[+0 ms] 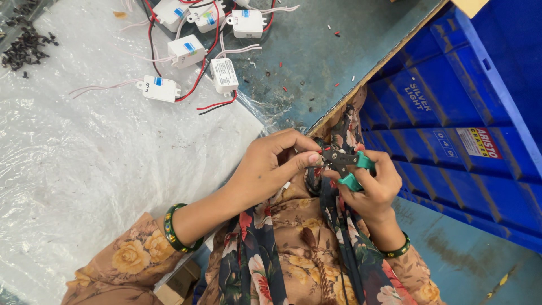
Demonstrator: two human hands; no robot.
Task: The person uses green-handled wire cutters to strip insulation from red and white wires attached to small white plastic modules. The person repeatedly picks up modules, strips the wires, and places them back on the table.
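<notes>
The left hand [270, 166] reaches in from the near left on a bare forearm, wrist bent, its thumb and forefinger pinched together at their tips towards the right. The right hand [374, 189] comes up from the near right, wrist straight, fingers curled shut in a grip, knuckles facing the left hand and just beside it.

Bare plastic sheet [84, 169] left of hands: open. White driver boxes [186, 51] crowd worktop [305, 62] ahead. Blue crate [451, 113] blocks right.
</notes>
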